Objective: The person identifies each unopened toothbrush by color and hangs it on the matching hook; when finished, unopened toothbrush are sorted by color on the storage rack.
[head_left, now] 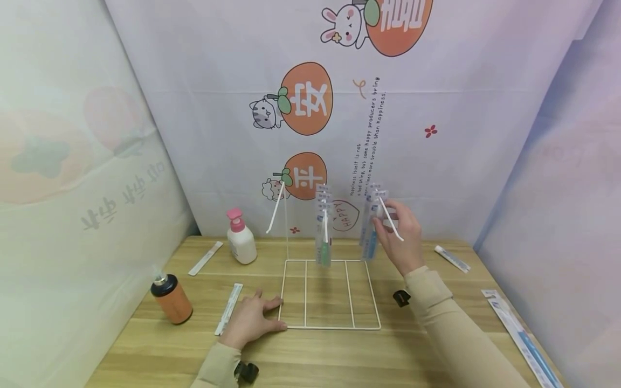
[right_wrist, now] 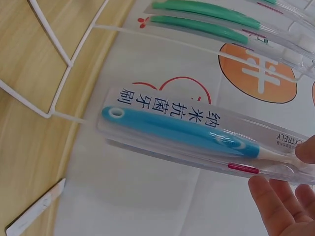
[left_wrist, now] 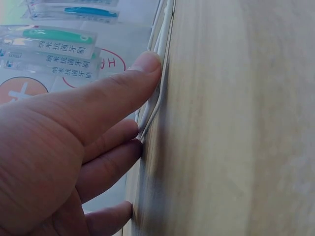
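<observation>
On the table stands a white wire display rack (head_left: pixel 331 327) with three hooks at its top. My left hand (head_left: pixel 252 319) touches the base's front left corner, its thumb and fingers extended against the wire. At the right hook, my right hand (head_left: pixel 404 237) pinches a blue toothbrush in a clear package (right_wrist: pixel 179 129), near the brush's neck. The package hangs with its handle end down, and another package is behind it. Several packaged green toothbrushes (head_left: pixel 325 253) hang from the middle hook. The left hook (head_left: pixel 275 210) carries nothing.
To the left stand a white pump bottle with a pink top (head_left: pixel 242 242) and an orange bottle with a black cap (head_left: pixel 172 302). Slim white packets (head_left: pixel 228 310) lie nearby. At right are a small white tube (head_left: pixel 452 258) and a packaged blue toothbrush (head_left: pixel 524 339). A printed cloth hangs behind.
</observation>
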Demonstrator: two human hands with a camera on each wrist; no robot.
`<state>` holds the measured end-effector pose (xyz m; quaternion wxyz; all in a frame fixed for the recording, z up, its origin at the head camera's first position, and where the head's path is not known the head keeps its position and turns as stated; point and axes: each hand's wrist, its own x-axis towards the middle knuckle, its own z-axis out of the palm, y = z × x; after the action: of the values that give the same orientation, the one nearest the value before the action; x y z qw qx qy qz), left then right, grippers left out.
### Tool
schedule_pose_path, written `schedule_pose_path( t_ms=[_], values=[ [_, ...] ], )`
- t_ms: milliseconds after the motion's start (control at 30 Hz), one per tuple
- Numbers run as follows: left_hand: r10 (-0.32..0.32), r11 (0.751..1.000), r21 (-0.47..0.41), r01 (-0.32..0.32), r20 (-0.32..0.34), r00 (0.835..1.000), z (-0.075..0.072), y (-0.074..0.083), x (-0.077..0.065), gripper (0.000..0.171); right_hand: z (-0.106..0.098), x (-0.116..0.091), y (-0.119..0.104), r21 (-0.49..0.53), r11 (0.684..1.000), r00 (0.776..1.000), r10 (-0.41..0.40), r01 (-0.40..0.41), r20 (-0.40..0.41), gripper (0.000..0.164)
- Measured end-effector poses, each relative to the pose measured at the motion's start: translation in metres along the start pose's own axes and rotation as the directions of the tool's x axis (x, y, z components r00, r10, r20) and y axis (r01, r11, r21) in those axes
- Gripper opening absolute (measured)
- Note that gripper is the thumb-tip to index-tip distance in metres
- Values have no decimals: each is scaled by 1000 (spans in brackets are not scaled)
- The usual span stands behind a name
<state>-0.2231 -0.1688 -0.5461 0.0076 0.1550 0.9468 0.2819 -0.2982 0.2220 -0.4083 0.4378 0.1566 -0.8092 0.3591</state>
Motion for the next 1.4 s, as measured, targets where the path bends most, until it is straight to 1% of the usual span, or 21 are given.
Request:
schedule_pose_path(
  t_ms=[300, 633, 800, 1000, 1067, 1200, 1300, 1367, 1400],
  values=[
    [-17, 1000, -7, 17, -1, 1000, 0, 1, 0, 69, 1, 1, 0, -4, 1000, 1000, 13, -13, 3, 47],
    [-6, 1000, -5, 6, 2, 1000, -2, 3, 0, 69, 1, 0, 1, 1, 1000, 1000, 19, -19, 15, 48],
    [-13, 1000, -3, 13, 2, 1000, -1, 2, -1, 69, -1, -1, 0, 4, 1000, 1000, 19, -20, 20, 48],
    [-18, 1000, -22, 19, 5, 1000, -1, 3, -2, 68, -5, -5, 0, 41, 997, 997, 71, -72, 34, 48],
    [-22, 1000, -22, 22, 5, 1000, -1, 3, -2, 68, -8, -8, 2, 53, 994, 995, 94, -96, 43, 47],
    [-28, 1000, -11, 28, 5, 1000, -1, 3, -2, 69, -22, -18, 12, 53, 993, 992, 106, -110, 62, 50],
    [-25, 1000, -11, 25, 6, 1000, -2, 3, -2, 69, -41, -27, 28, 42, 991, 988, 118, -123, 104, 55],
    [-25, 1000, -13, 25, 7, 1000, -2, 3, -2, 70, -57, -35, 40, 20, 988, 976, 151, -156, 158, 58],
    [-23, 1000, -10, 23, 5, 1000, -2, 2, -2, 70, -66, -39, 47, -8, 987, 970, 158, -159, 182, 60]
  ],
)
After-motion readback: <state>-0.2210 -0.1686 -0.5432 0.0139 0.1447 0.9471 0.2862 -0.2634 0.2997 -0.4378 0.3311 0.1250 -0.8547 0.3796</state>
